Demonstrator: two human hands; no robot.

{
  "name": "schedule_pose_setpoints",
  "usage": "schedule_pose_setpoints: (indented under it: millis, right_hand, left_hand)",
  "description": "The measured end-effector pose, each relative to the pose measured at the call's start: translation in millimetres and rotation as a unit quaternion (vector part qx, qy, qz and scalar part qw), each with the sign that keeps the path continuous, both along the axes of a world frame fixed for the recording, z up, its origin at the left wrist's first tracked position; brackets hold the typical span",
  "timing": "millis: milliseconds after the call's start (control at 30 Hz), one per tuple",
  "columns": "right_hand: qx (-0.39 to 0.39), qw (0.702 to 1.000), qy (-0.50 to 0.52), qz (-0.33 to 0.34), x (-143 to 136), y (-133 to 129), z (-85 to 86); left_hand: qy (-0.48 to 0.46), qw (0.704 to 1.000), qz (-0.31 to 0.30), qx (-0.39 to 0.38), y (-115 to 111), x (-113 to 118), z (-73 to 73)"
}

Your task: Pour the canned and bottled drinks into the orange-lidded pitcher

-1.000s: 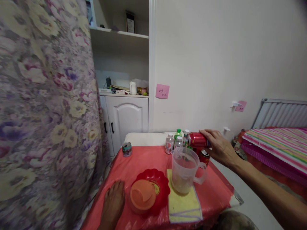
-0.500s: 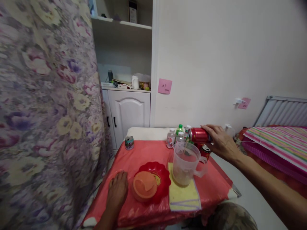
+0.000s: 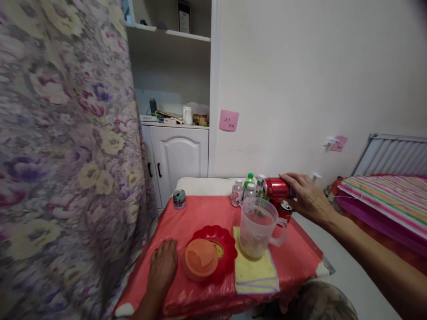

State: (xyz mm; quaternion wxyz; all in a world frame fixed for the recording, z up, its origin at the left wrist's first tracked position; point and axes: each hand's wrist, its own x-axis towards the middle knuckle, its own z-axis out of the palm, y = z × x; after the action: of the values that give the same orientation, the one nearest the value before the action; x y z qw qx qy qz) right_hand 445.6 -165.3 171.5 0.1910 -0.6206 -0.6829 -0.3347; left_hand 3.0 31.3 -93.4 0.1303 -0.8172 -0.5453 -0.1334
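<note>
My right hand is wrapped round a red drink can, tipped on its side over a clear plastic measuring jug. A thin stream of liquid falls from the can's mouth into the jug, and a little liquid shows at its bottom. The jug stands on a folded yellow cloth. My left hand lies palm down on the red table cover, holding nothing. Beside it an orange bowl sits on a red scalloped plate.
Several bottles stand behind the jug, and another can is right of it. A small tin stands at the table's far left. A floral curtain hangs on the left; a striped bed cover is at right.
Both hands keep almost the same place, with the can still tipped over the jug. The falling stream of liquid now shows more clearly. The view has shifted very slightly.
</note>
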Motion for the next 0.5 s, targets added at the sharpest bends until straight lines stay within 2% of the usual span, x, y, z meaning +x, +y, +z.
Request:
schedule_pose_setpoints:
  millis: [233, 500]
  right_hand:
    - [-0.001, 1.000, -0.011, -0.004, -0.2, -2.4, 1.2]
    - [-0.003, 1.000, -0.010, -0.009, 0.4, -3.3, 2.7]
  left_hand:
    - [-0.004, 1.000, 0.002, -0.003, -1.7, 2.1, 5.8]
    - [-0.010, 1.000, 0.002, -0.004, -1.3, 2.0, 3.8]
